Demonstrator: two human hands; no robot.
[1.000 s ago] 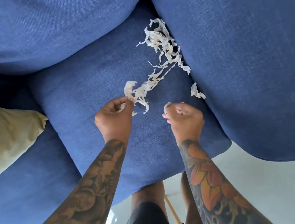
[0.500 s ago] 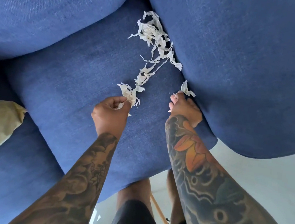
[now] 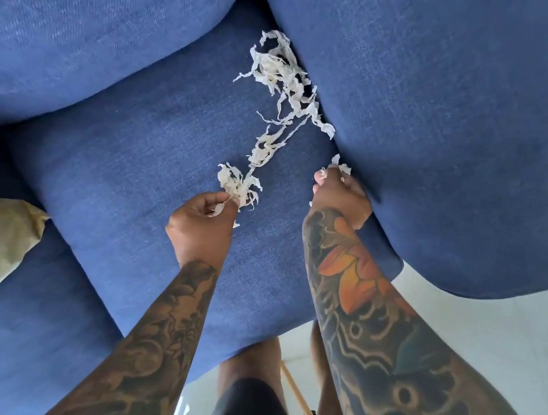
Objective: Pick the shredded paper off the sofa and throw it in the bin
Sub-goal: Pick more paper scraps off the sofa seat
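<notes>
The shredded paper (image 3: 280, 104) lies in a loose white trail along the blue sofa (image 3: 129, 141) seat, running from the corner by the armrest (image 3: 448, 125) down toward the person. The strips look tangled, so a quick pull on one end could, I'd guess, tear them or shake small bits loose into the crease beside the armrest, where they would be hard to fetch out. No bin is in sight, so whatever is gathered has to be carried off, and a weak grip could shed pieces on the way. The left hand (image 3: 201, 222) is curled, thumb and fingers pinching the near clump of the trail. The right hand (image 3: 339, 198) reaches forward against the armrest, fingers closed on a small separate scrap. Both forearms stretch out low over the seat.
</notes>
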